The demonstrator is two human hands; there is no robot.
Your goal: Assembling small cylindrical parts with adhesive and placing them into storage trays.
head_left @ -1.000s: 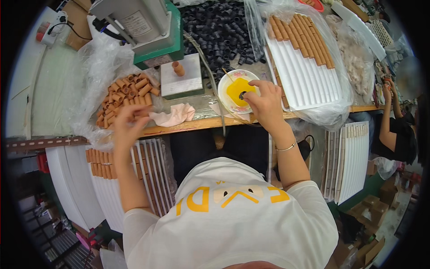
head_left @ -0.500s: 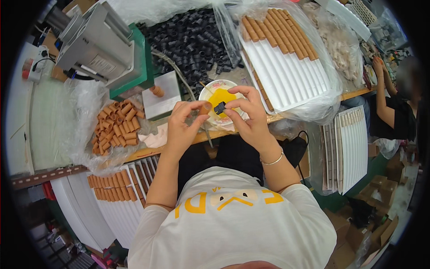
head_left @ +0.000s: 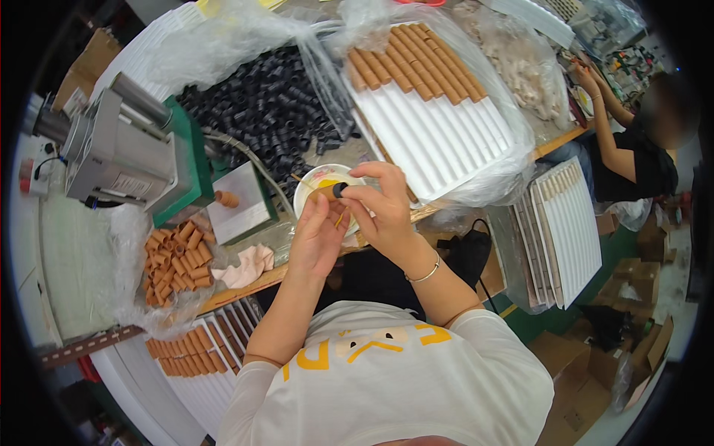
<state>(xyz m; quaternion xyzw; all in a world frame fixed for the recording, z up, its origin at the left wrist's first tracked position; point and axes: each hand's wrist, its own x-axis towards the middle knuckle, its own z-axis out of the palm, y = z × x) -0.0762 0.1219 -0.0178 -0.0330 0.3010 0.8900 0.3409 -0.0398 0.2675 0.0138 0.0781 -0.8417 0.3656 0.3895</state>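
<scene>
My left hand (head_left: 315, 244) is closed round a short tan tube (head_left: 324, 192), held level over the near side of a bowl. At the tube's right end sits a black plastic fitting (head_left: 340, 189), pinched by the fingers of my right hand (head_left: 383, 214). The two pieces touch; how deep the fitting goes in is hidden. Beneath them stands the white bowl (head_left: 300, 196) with yellow liquid (head_left: 325, 183) and a thin stick (head_left: 300, 181) leaning in it. My fingers cover part of the bowl.
Left are a press machine (head_left: 137, 160), a metal block (head_left: 239, 199), a pile of tan tubes (head_left: 177, 260) and a pink cloth (head_left: 248, 267). Black fittings (head_left: 256, 100) are heaped behind. A white ridged tray (head_left: 446, 145) holds tube rows at right. A person (head_left: 621, 152) works far right.
The tube and the black fitting were apart in separate hands; now they meet end to end. My hands have come together, and the whole view has shifted.
</scene>
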